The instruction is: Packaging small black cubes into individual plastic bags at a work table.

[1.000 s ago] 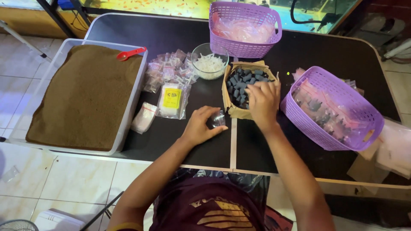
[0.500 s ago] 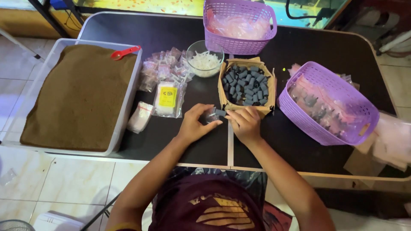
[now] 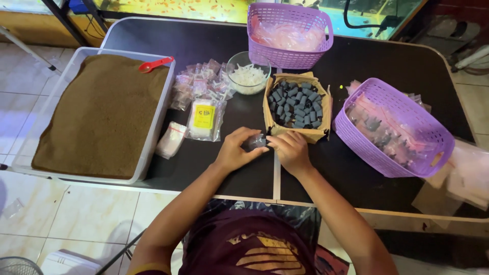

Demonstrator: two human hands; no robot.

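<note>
Holding a small clear bag [image 3: 257, 141] between both hands, the person works at the near middle of the dark table [image 3: 387, 61]. The left hand [image 3: 235, 151] pinches the bag's left side with curled fingers; the right hand [image 3: 290, 148] closes on its right side, fingertips meeting at the bag mouth. Both hands are narrow, closed on the bag.

Risks, left to right:
- The tray [image 3: 76, 61] of brown granules lies at far left with a red scoop [image 3: 155, 64] on top. It is well apart from the hands; a spill from here looks unlikely.
- The filled packets [image 3: 201, 97] lie near the left hand. A sweep of the left forearm could scatter them.
- The bag is thin and limp. A loose pinch could let it slip or tip out its contents.
- The cardboard box [image 3: 297, 133] of dark pieces [image 3: 295, 99] sits just beyond the right hand. A knuckle bump could shift it.

The bag is small and transparent, with something dark inside; its exact contents cannot be told.
</note>
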